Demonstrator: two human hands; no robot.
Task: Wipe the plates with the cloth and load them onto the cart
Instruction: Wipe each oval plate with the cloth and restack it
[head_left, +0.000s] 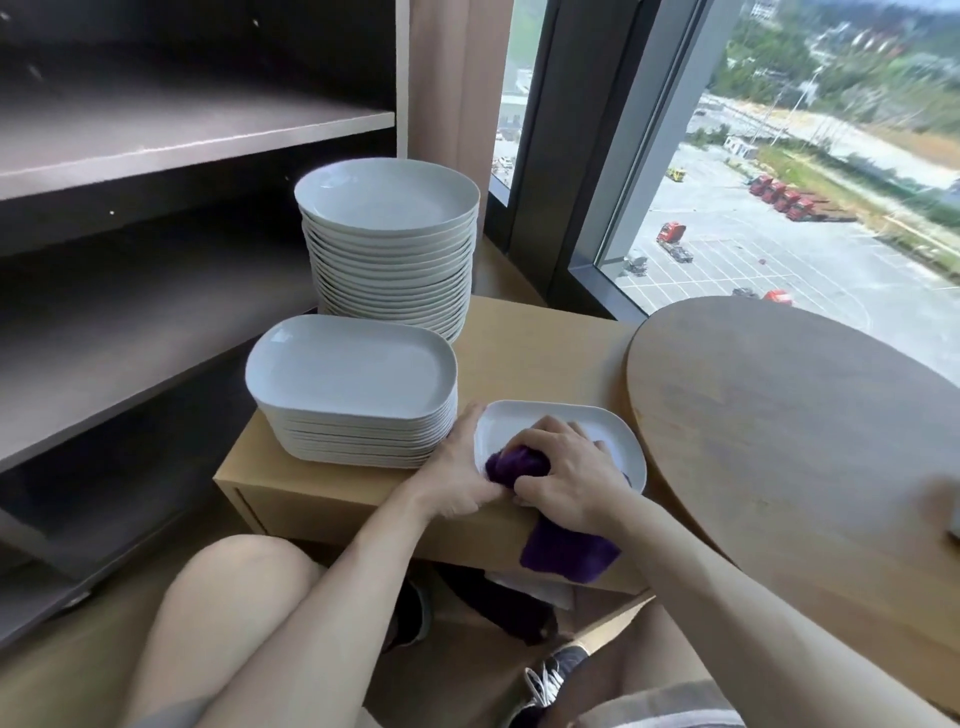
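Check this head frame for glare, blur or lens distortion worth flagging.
Head view: daylight from the tall window puts a soft sheen on the stack of white oblong plates; the wide-angle lens slants the dark window frame; the grey object at the right edge is blurred.

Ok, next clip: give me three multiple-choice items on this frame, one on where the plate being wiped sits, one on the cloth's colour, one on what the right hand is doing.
1. Where is the plate being wiped?
A. on the floor
B. on the low wooden cabinet, right of the oblong plate stack
C. on the person's lap

2. What colour is the cloth?
A. yellow
B. white
C. purple

3. What is the right hand doing?
A. gripping the cloth on the plate
B. hanging idle
C. waving in the air

Answers:
1 B: the plate lies on the cabinet top beside the stack, and the left hand holds its rim.
2 C: the bunched part and the hanging end are both purple.
3 A: its fingers curl round the cloth on the plate.
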